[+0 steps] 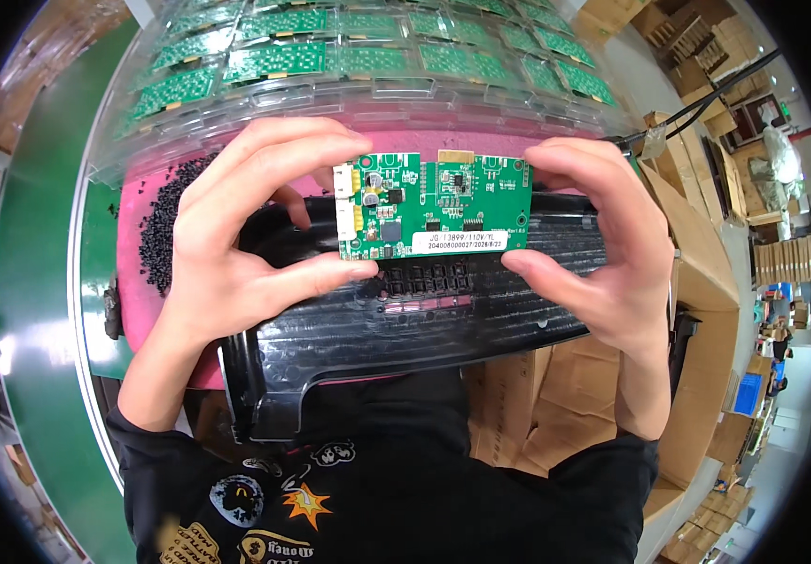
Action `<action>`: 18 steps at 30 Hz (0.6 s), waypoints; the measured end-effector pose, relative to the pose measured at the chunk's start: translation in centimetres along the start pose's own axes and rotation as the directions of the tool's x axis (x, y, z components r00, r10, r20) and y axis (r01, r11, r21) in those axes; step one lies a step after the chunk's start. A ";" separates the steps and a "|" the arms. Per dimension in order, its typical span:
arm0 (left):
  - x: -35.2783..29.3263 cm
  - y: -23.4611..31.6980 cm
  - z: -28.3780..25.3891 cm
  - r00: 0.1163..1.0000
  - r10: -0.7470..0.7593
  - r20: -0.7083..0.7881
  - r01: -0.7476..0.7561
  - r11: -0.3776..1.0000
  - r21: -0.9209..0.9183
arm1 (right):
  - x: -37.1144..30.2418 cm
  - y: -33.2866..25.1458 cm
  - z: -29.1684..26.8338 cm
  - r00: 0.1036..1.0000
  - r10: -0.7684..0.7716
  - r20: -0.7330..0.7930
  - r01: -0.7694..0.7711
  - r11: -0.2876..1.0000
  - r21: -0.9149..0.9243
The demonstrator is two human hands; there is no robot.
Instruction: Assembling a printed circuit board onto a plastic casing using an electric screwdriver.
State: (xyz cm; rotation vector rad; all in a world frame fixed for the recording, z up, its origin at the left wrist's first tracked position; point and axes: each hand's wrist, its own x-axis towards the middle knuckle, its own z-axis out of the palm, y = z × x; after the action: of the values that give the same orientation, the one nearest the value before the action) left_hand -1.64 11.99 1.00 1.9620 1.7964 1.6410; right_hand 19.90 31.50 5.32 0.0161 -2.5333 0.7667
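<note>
Between my two hands I hold a green circuit board (401, 216) upright, its component side facing me. My left hand (246, 240) pinches the left end, by the white connectors, with fingers on the top edge and thumb at the bottom corner. My right hand (603, 230) grips the right end the same way. A white printed label runs along the board's lower edge. Below and behind it lies a long black plastic housing (405, 338), with a row of digit-shaped cutouts near its middle. The board hides part of the housing's upper side.
Clear plastic trays (330, 89) with many green boards stand at the far side. A pink mat (147, 324) lies under the housing, with a heap of small black parts (166, 226) at its left. Open cardboard boxes (701, 376) stand at the right; a green surface (39, 282) lies left.
</note>
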 end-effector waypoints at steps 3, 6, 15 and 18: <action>-0.2 0.8 0.1 0.989 -0.114 0.095 0.123 0.988 -0.091 | -0.6 0.5 0.3 0.999 0.017 -0.028 -0.016 0.999 0.034; -0.1 1.4 0.3 0.949 -0.199 0.243 0.211 0.977 -0.028 | -1.6 1.5 0.8 0.999 0.021 -0.034 -0.018 0.997 0.072; -0.8 1.3 1.8 0.820 -0.266 0.506 0.118 0.945 0.305 | -4.9 3.3 3.6 0.962 0.204 0.180 -0.232 0.961 0.149; -0.7 1.6 1.8 0.800 -0.295 0.523 0.121 0.932 0.341 | -5.0 3.5 3.7 0.950 0.216 0.226 -0.251 0.958 0.138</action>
State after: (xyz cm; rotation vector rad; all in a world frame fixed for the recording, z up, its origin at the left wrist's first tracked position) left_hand 0.81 11.98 0.67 1.9636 1.9694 0.6360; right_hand 22.08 31.85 -1.43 -0.1602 -2.6932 1.1217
